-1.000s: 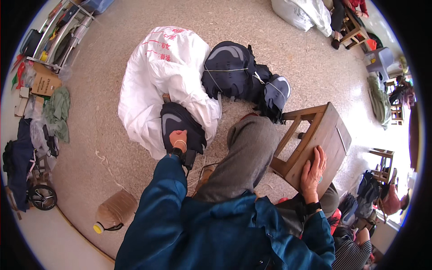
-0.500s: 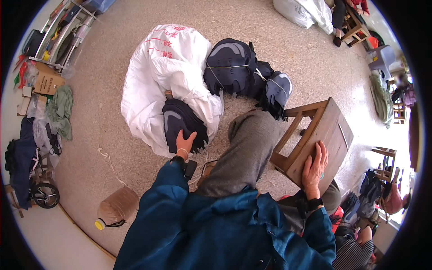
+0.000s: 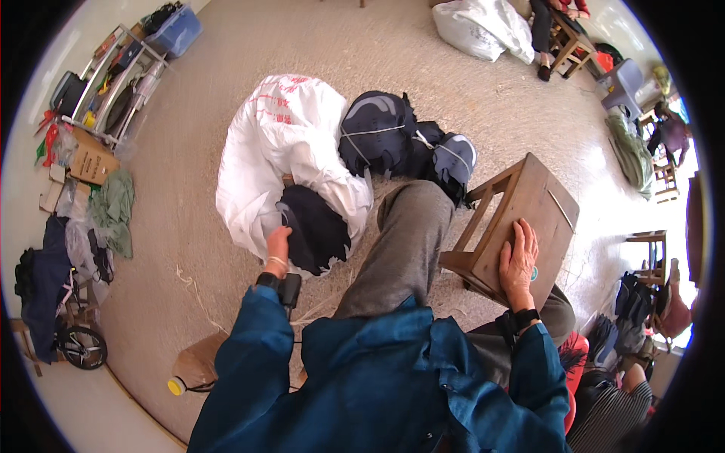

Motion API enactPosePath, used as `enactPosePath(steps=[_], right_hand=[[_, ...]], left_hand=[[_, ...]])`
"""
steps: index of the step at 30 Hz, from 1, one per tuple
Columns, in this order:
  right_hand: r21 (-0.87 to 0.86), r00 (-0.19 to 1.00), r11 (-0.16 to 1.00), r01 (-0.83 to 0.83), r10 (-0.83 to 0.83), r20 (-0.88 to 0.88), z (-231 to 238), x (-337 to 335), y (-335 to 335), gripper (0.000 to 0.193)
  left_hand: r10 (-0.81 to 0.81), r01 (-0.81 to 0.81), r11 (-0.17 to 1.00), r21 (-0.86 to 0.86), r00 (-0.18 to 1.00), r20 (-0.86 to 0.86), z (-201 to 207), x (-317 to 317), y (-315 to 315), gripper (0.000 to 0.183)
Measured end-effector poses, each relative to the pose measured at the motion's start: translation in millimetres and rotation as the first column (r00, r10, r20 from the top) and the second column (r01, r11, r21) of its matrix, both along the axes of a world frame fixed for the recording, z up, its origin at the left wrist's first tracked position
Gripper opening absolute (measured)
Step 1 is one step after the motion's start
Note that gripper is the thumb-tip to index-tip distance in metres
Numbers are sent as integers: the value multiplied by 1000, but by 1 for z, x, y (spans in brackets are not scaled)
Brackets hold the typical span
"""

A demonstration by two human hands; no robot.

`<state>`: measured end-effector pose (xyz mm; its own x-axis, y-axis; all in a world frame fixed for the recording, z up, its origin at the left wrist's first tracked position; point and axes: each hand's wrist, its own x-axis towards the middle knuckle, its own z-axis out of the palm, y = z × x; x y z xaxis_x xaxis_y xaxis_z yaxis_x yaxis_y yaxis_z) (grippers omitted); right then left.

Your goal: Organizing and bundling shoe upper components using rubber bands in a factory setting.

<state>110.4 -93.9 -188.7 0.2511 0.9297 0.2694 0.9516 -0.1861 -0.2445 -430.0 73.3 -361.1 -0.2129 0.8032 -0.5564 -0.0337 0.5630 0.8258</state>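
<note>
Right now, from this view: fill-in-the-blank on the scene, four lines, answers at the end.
1. The right hand lies open on a stool made of ____.
2. The left hand touches dark fabric lying against a big bag coloured ____.
3. In the picture, the tied bundle is to the ____ of that bag.
4. The bottle on the floor has a ____ cap.

Missing words: wood; white; right; yellow.

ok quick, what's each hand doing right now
Left hand: closed, apparently pinching the edge of a dark fabric piece.
Right hand: open, palm down on the wooden stool, grasping nothing.
</note>
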Motion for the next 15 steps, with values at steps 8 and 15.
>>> enactPosePath(steps=[8,15], right_hand=[[158,865,987,-34,108,-491,33,-9,-1,52],[304,321,947,-104,322,-891,105,-34,2,62]], left_hand=[[-391,292,920,262,624,676,242,80,26,47],[-641,603,672,429,183,746,295,194,29,52]])
